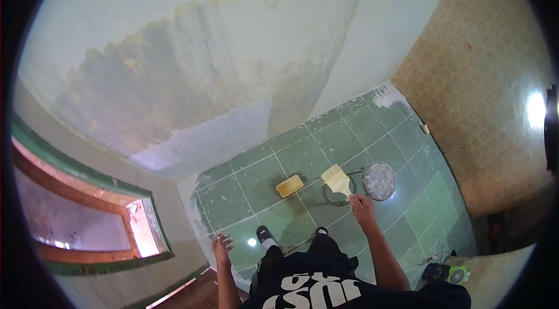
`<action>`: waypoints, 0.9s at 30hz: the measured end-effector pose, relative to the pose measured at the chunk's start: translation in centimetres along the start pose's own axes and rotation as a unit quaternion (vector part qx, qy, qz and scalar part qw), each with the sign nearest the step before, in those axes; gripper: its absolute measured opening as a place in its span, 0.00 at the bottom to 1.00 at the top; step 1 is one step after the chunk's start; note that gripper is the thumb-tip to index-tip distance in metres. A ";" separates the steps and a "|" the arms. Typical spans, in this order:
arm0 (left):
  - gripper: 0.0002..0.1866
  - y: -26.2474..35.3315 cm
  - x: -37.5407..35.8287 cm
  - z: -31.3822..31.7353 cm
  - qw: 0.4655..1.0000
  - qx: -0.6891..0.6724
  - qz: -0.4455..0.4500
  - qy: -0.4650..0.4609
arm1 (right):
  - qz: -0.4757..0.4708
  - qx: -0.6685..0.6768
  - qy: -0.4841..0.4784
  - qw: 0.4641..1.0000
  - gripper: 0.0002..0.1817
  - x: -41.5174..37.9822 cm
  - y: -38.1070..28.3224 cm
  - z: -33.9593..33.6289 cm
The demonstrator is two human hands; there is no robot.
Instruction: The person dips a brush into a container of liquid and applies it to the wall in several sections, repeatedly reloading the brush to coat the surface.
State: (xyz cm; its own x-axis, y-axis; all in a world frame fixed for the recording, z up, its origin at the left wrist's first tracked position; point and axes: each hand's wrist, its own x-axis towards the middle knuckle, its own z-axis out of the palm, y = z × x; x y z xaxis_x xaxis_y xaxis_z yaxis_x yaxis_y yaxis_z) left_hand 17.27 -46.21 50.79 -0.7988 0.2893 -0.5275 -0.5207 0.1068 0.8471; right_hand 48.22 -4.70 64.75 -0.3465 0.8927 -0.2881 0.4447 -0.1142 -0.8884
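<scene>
My right hand [363, 210] grips the handle of a wide, pale yellow paint brush [336, 180], its bristle end pointing away from me over the floor. My left hand [222, 246] hangs low on the left with fingers apart and nothing in them. A small yellow tub [283, 191] stands on the green tiles ahead of my feet, left of the brush; what it contains I cannot make out. Ahead of me the pale wall [244, 58] carries a large damp-looking patch with streaks and a whiter strip low down.
Right of the brush stands a round-topped stool [378, 181], its grey seat spattered. Green floor tiles [338, 140] bear white specks. A wooden window frame [131, 230] is set in the left wall. At lower right lies a bright green round object [458, 275]. Brown patterned covering [477, 76] fills the right side.
</scene>
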 end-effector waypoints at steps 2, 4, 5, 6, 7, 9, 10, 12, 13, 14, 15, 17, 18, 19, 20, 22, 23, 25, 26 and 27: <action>0.22 -0.8 -2.0 1.2 0.999 -0.016 -0.006 0.040 | -0.012 0.021 -0.022 0.999 0.13 0.2 -1.2 -1.3; 0.23 -2.0 -5.0 2.8 0.998 -0.024 0.008 0.063 | -0.024 0.031 -0.045 0.998 0.13 1.0 -0.5 -3.2; 0.23 -2.7 -6.4 3.7 0.997 -0.042 0.005 0.069 | -0.033 0.046 -0.055 0.997 0.13 1.6 -0.1 -4.5; 0.24 -3.6 -7.9 5.0 0.995 -0.060 0.001 0.074 | -0.035 0.041 -0.067 0.996 0.13 2.4 0.0 -6.1; 0.25 -4.7 -9.8 6.0 0.995 -0.071 -0.008 0.065 | -0.067 0.033 -0.066 0.995 0.13 2.9 0.3 -7.5; 0.25 -7.0 -13.6 7.5 0.995 -0.055 -0.021 0.085 | -0.086 0.029 -0.073 0.993 0.13 3.3 2.0 -10.0; 0.25 -7.9 -14.8 8.4 0.995 -0.046 -0.029 0.090 | -0.082 0.031 -0.081 0.993 0.13 4.2 2.5 -11.3; 0.24 -9.1 -17.8 9.4 0.991 -0.043 -0.045 0.115 | -0.070 0.029 -0.094 0.993 0.12 4.7 3.6 -13.6; 0.24 -9.6 -19.1 9.9 0.990 -0.051 -0.043 0.128 | -0.061 0.029 -0.089 0.994 0.12 5.0 4.0 -14.5; 0.23 -10.0 -20.2 10.4 0.987 -0.063 -0.036 0.142 | -0.058 0.028 -0.085 0.994 0.12 5.4 4.4 -15.1; 0.22 -10.4 -21.3 10.5 0.987 -0.070 -0.030 0.141 | -0.060 0.025 -0.095 0.993 0.12 5.8 5.1 -15.5; 0.22 -10.7 -23.3 10.9 0.985 -0.077 -0.026 0.155 | -0.048 0.025 -0.120 0.991 0.11 6.4 6.5 -16.3; 0.22 -10.9 -24.1 10.9 0.984 -0.079 -0.018 0.157 | -0.047 0.023 -0.126 0.991 0.11 6.4 6.7 -16.4; 0.21 -11.1 -24.8 11.0 0.983 -0.089 -0.015 0.160 | -0.041 0.023 -0.137 0.989 0.12 6.6 6.7 -16.3; 0.21 -11.2 -25.4 11.0 0.982 -0.092 -0.015 0.165 | -0.036 0.023 -0.147 0.988 0.12 6.6 6.8 -16.2; 0.23 -11.4 -26.3 11.1 0.981 -0.092 -0.011 0.169 | -0.045 0.027 -0.155 0.987 0.12 6.4 6.9 -15.6; 0.23 -11.3 -26.6 11.2 0.980 -0.097 -0.010 0.172 | -0.051 0.033 -0.157 0.986 0.12 6.5 6.8 -15.3; 0.24 -11.5 -27.3 10.9 0.977 -0.112 0.008 0.181 | 0.015 0.074 -0.173 0.982 0.12 6.1 5.3 -14.4; 0.24 -11.8 -27.5 10.8 0.976 -0.115 0.003 0.184 | 0.085 0.116 -0.185 0.972 0.12 6.0 4.8 -14.1; 0.24 -12.0 -27.6 10.4 0.975 -0.119 0.007 0.189 | 0.089 0.112 -0.187 0.972 0.12 5.9 4.6 -13.8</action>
State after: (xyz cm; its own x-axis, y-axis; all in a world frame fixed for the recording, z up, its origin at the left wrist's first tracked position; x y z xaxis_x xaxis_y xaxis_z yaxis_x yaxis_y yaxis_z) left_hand 48.65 -45.60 55.88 -0.8364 -0.0865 -0.5412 -0.5289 -0.1311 0.8385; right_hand 59.58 6.08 63.89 -0.5750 0.6344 -0.5166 0.3492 -0.3808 -0.8562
